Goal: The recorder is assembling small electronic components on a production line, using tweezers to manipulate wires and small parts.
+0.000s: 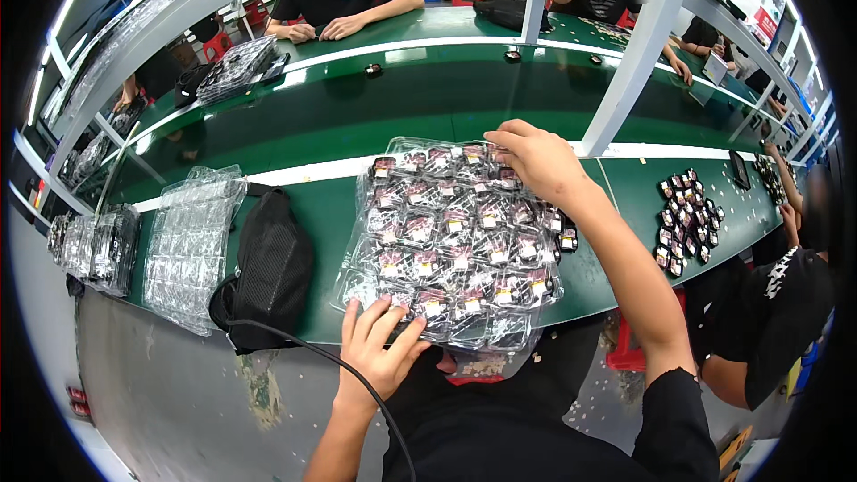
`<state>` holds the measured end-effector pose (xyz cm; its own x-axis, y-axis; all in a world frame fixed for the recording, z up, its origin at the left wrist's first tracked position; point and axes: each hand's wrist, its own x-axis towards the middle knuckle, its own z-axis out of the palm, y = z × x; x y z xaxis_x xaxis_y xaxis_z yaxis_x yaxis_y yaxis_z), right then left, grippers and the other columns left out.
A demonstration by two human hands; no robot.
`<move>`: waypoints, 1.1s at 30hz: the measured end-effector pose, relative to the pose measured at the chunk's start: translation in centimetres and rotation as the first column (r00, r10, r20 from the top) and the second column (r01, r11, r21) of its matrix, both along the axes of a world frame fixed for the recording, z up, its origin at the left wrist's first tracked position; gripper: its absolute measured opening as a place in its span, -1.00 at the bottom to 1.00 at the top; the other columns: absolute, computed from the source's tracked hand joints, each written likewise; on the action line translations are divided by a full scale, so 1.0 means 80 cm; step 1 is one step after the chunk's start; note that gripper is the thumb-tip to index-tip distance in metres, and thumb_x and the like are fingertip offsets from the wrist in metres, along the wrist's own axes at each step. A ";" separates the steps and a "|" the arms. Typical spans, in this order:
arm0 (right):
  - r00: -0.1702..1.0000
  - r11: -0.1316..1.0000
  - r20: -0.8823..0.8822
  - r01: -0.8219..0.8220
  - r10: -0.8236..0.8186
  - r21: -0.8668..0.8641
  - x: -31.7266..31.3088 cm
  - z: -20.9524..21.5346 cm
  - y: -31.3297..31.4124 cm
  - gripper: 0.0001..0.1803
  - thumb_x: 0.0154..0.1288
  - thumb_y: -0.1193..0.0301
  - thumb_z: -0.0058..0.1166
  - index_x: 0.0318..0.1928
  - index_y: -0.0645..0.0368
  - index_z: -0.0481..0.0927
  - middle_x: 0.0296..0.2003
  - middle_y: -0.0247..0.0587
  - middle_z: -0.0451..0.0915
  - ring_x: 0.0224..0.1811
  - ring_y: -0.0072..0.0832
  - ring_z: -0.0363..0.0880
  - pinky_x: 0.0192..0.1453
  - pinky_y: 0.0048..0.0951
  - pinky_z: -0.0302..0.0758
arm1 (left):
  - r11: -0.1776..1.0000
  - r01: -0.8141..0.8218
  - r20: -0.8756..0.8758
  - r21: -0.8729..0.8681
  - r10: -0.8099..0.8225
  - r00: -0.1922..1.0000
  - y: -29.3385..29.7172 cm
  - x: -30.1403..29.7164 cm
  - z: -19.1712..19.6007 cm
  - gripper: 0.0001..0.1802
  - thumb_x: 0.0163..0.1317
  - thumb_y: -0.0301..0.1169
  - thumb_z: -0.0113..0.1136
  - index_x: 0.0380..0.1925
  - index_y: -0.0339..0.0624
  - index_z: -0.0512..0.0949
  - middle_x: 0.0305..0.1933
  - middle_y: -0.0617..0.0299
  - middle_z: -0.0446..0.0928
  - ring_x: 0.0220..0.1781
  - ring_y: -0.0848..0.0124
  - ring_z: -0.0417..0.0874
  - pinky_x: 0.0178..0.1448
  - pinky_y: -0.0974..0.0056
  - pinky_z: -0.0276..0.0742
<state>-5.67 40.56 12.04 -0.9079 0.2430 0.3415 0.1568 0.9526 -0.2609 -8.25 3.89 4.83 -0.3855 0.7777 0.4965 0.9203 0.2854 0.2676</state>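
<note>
A clear plastic blister tray (357, 290) lies on the green bench before me, its pockets filled with small black box-like parts with pink and yellow labels. My right hand (538, 163) grips the tray's far right corner, fingers bent over its edge. At the near left edge, the fingers of my left hand (379, 353) are spread and touch the plastic. More clear plastic shows under the tray's near edge. A few loose black parts (569, 239) sit beside its right side, partly behind my right forearm.
Left of the tray lie a black mesh bag (275, 245) with a cable, empty clear trays (186, 245) and a stack of filled trays (96, 250). Loose black parts (687, 219) are heaped at right. A grey post (636, 54) stands beyond my right hand. Several people sit around the green belt (428, 94).
</note>
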 end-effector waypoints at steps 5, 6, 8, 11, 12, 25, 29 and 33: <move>0.987 0.987 0.086 -0.128 0.136 -0.101 0.019 0.009 -0.058 -0.68 0.41 0.35 0.19 0.11 0.19 0.67 -0.15 0.02 0.71 -0.02 0.03 0.67 0.06 -0.07 0.60 | 0.999 -0.018 0.045 0.029 0.017 0.999 0.030 0.023 0.017 -0.65 0.06 -0.26 0.52 -0.11 0.01 0.76 -0.07 0.23 0.59 0.17 0.15 0.59 0.39 -0.19 0.39; 0.973 0.976 0.130 -0.175 0.191 -0.128 0.035 0.012 -0.073 -0.69 0.41 0.35 0.18 0.11 0.16 0.67 -0.15 0.01 0.71 -0.04 0.01 0.68 0.06 -0.03 0.60 | 0.999 -0.013 0.053 0.044 0.011 0.999 0.038 0.027 0.019 -0.66 0.07 -0.27 0.52 -0.11 0.00 0.76 -0.07 0.23 0.59 0.15 0.14 0.59 0.38 -0.17 0.40; 0.932 0.957 0.232 -0.247 0.277 -0.151 0.059 0.021 -0.102 -0.71 0.39 0.36 0.19 0.06 0.16 0.66 -0.16 -0.06 0.71 -0.07 -0.02 0.70 0.04 0.03 0.61 | 0.998 -0.012 0.069 0.068 0.008 0.998 0.046 0.028 0.019 -0.68 0.08 -0.30 0.50 -0.12 -0.02 0.75 -0.08 0.21 0.58 0.11 0.13 0.59 0.33 -0.10 0.44; 0.938 0.956 0.191 -0.292 0.289 -0.014 0.088 0.014 -0.115 -0.71 0.34 0.36 0.24 0.02 0.17 0.67 -0.06 -0.19 0.72 0.02 -0.16 0.66 0.15 -0.14 0.58 | 0.998 -0.039 0.093 0.057 0.034 0.995 0.053 0.032 0.022 -0.69 0.09 -0.32 0.49 -0.12 -0.03 0.75 -0.08 0.21 0.58 0.12 0.13 0.59 0.30 -0.08 0.44; 0.939 0.959 0.197 -0.284 0.281 -0.014 0.093 0.009 -0.114 -0.71 0.34 0.36 0.24 0.02 0.17 0.67 -0.06 -0.19 0.72 0.02 -0.16 0.66 0.15 -0.14 0.58 | 0.998 -0.031 0.099 0.059 0.025 0.995 0.055 0.033 0.023 -0.69 0.09 -0.32 0.49 -0.12 -0.03 0.75 -0.08 0.21 0.58 0.12 0.13 0.59 0.30 -0.08 0.44; 0.921 0.870 -0.212 0.204 -0.326 -0.449 0.128 -0.004 -0.064 -0.80 0.42 0.43 0.20 -0.07 0.32 0.68 -0.27 0.09 0.72 -0.20 -0.01 0.72 -0.11 -0.17 0.60 | 0.992 -0.096 0.173 0.086 0.080 0.982 0.057 0.041 0.025 -0.65 0.07 -0.36 0.53 -0.09 -0.10 0.73 0.00 0.19 0.62 0.21 0.12 0.59 0.48 -0.17 0.26; 0.847 0.822 -0.118 0.456 -0.519 -0.342 0.161 -0.020 -0.013 -0.78 0.41 0.44 0.13 -0.08 0.35 0.67 -0.31 0.09 0.66 -0.24 0.01 0.67 -0.10 -0.15 0.56 | 0.994 -0.087 0.143 0.072 0.076 0.987 0.058 0.045 0.030 -0.62 0.05 -0.35 0.55 -0.08 -0.08 0.73 0.00 0.21 0.63 0.26 0.12 0.57 0.55 -0.25 0.16; 0.793 0.758 0.156 0.608 -0.588 -0.237 0.190 -0.055 0.003 -0.45 0.25 0.23 0.31 0.17 0.31 0.63 -0.05 0.13 0.57 0.01 0.05 0.62 0.14 -0.07 0.54 | 0.995 -0.080 0.121 0.052 0.073 0.990 0.063 0.044 0.024 -0.65 0.06 -0.36 0.55 -0.12 -0.08 0.74 0.02 0.23 0.64 0.25 0.13 0.58 0.52 -0.21 0.18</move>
<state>9.49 40.79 7.64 -0.5654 0.8148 0.1280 0.6986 0.5556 -0.4509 -4.73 8.91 6.79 -0.5013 0.7156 0.4865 0.8573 0.3346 0.3913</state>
